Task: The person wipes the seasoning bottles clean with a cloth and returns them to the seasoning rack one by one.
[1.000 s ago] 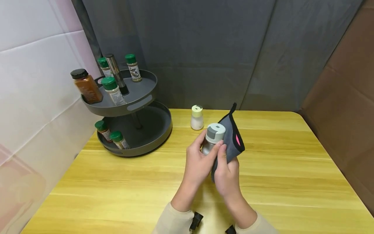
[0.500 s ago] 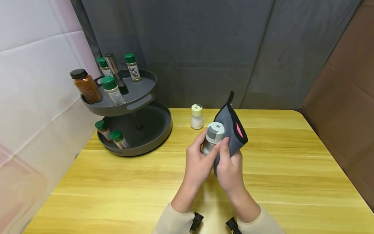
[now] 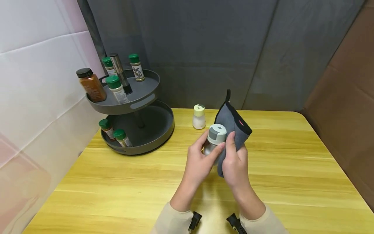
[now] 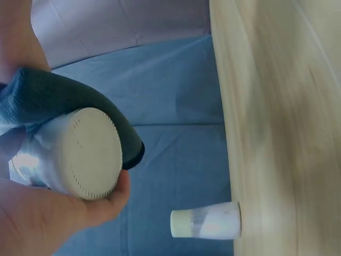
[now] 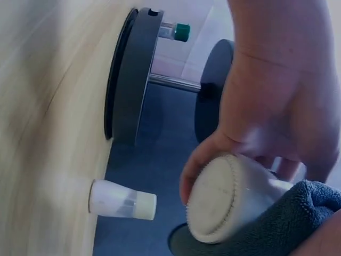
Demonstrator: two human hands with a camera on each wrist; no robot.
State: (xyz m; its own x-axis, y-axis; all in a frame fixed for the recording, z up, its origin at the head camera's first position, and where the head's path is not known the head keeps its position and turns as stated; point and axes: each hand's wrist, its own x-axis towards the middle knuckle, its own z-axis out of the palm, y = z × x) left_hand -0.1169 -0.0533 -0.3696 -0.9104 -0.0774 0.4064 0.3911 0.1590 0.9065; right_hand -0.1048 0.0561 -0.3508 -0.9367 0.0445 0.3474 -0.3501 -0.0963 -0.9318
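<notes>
"Grey curtain [image 3: 190, 48] behind a yellow bench [image 3: 117, 188]; what's leftmost?"
"A two-tier rack [image 3: 149, 130] with bottles [image 3: 119, 95], then a yellow-capped shaker [image 3: 199, 118]."
"And the hands?"
"The left hand [image 3: 198, 162] grips a grey-capped jar [image 3: 216, 136] above the bench; the right hand [image 3: 235, 164] holds a grey cloth [image 3: 229, 120] against the jar's side."

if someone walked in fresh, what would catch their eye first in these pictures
Probably the pale-capped jar raised above the middle of the table, gripped by the left hand while the right hand holds a grey cloth against it. Next might be the dark two-tier rack at the left, with green-capped bottles on both tiers. A yellow-capped shaker stands near the table's far edge.
</notes>
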